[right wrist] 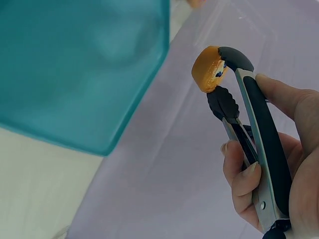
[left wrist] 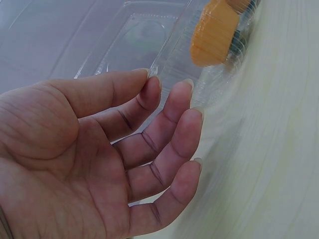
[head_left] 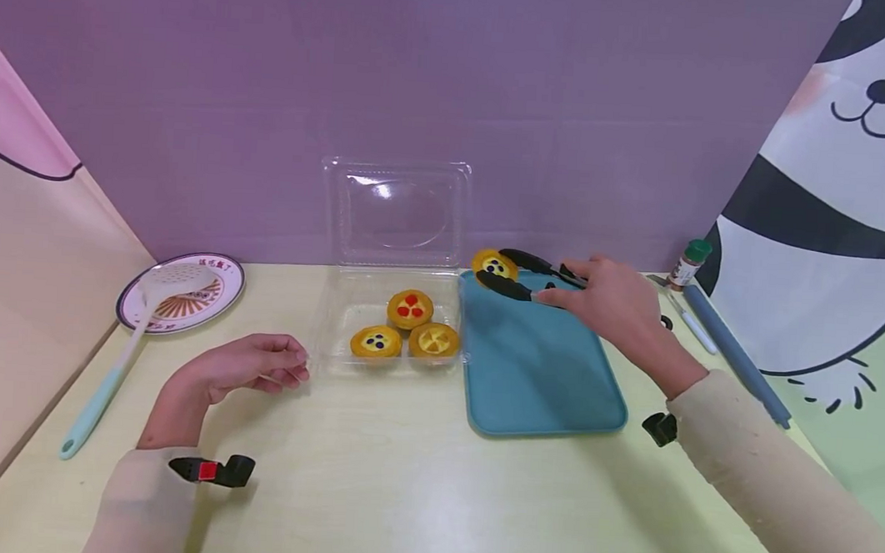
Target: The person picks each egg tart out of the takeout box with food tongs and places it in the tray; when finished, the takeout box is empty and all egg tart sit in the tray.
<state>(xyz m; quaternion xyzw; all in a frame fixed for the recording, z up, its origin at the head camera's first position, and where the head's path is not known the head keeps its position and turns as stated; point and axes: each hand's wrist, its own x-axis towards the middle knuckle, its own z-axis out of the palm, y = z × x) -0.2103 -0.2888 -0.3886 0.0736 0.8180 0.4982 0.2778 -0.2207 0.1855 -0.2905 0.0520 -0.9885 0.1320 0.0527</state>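
Note:
My right hand [head_left: 614,300] grips black-tipped tongs [right wrist: 264,149]. Between the tong tips is an egg tart with blue dots [head_left: 495,264], held above the far left corner of a blue tray [head_left: 543,357]. In a clear hinged plastic box [head_left: 336,304], its lid [head_left: 401,216] standing up, lie a red-topped tart [head_left: 410,309], another blue-dotted tart [head_left: 376,341] and a tart with a pale cross pattern [head_left: 434,340]. My left hand [head_left: 250,363] holds nothing, its fingers loosely bent close to the box's left side; in the left wrist view its palm [left wrist: 65,149] shows.
At the left, a white slotted spatula [head_left: 118,360] with a mint handle leans on a patterned plate [head_left: 219,298]. Right of the tray lie a blue-grey bar [head_left: 739,355] and a white-handled utensil [head_left: 698,327], with a green-capped jar [head_left: 689,264] behind. A purple backdrop borders the table.

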